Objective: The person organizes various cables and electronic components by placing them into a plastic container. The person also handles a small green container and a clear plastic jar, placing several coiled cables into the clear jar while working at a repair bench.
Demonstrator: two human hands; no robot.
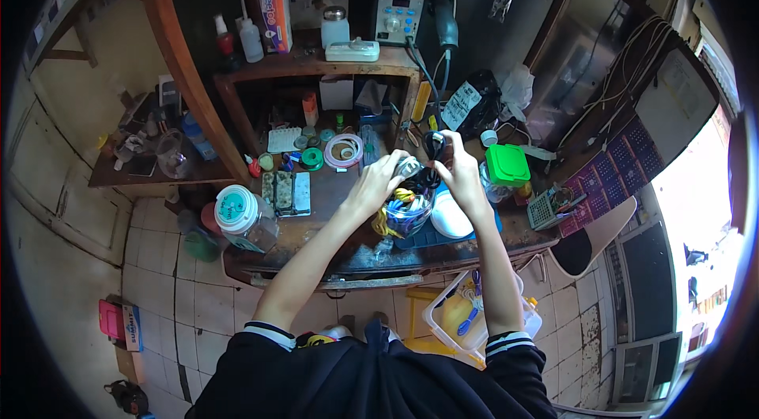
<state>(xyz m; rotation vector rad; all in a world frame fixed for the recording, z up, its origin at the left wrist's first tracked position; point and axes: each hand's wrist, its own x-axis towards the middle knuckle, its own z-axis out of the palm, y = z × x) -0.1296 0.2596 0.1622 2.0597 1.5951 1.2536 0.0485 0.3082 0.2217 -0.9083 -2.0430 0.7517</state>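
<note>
Over a clear plastic jar [409,224] packed with coiled cables, both hands are raised. My left hand [379,182] grips a grey-white coiled cable [408,167] between thumb and fingers. My right hand [461,173] pinches a bundled black cable [434,147], part of which hangs down toward the jar's mouth. Yellow cables [382,223] spill over the jar's left side, and blue and white ones show inside. Right of the jar, a round white lid [452,216] lies on a blue mat [415,243], partly behind my right forearm.
A large white-lidded jar [246,217] stands at the bench's left front. A green-lidded container [507,165] and a pen basket [545,208] are at right. A hot-air station [398,16] sits on the shelf. Below, an open plastic bin [442,315] holds cables.
</note>
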